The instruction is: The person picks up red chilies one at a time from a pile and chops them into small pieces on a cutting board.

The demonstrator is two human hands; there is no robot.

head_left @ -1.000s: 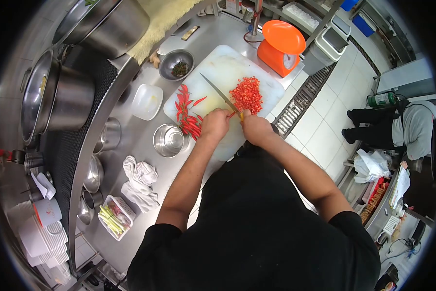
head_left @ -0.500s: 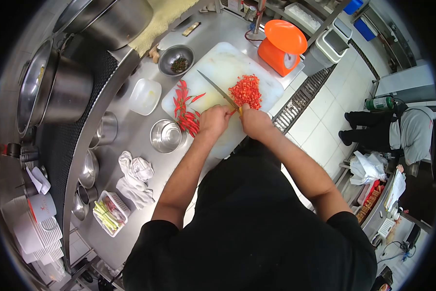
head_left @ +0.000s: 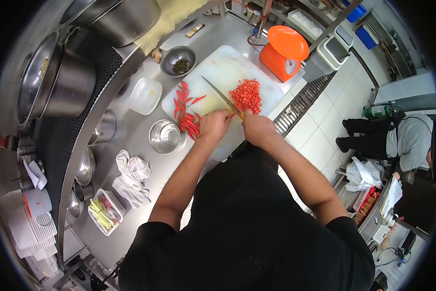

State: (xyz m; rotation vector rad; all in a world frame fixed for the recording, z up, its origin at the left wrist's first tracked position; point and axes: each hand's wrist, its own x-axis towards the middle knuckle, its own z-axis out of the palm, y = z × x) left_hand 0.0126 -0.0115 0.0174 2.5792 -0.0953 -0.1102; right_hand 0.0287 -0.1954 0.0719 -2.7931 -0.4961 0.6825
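Note:
My right hand (head_left: 258, 128) is closed round the yellow handle of a knife (head_left: 219, 93), whose long blade points up and left over the white cutting board (head_left: 218, 63). My left hand (head_left: 215, 124) pinches a red chili pepper (head_left: 232, 115) close to the blade's handle end. Beyond the knife, on the right of the board, lies a heap of chopped red chili (head_left: 247, 95). Whole red chilies (head_left: 186, 116) are gathered at the board's left edge, left of my left hand. How far the blade has entered the held chili is too small to tell.
Left of the board stand a metal bowl with dark contents (head_left: 177, 61), a white dish (head_left: 145, 96) and a metal pot (head_left: 164, 136). Behind it is an orange scale (head_left: 282, 54). A cloth (head_left: 131, 174) and a white basket (head_left: 106, 212) lie nearer. Another person (head_left: 407, 140) bends at right.
The view has shifted slightly. Both hands stay close together at the knife's handle end, the left still pinching the chili. The other person leans a little further.

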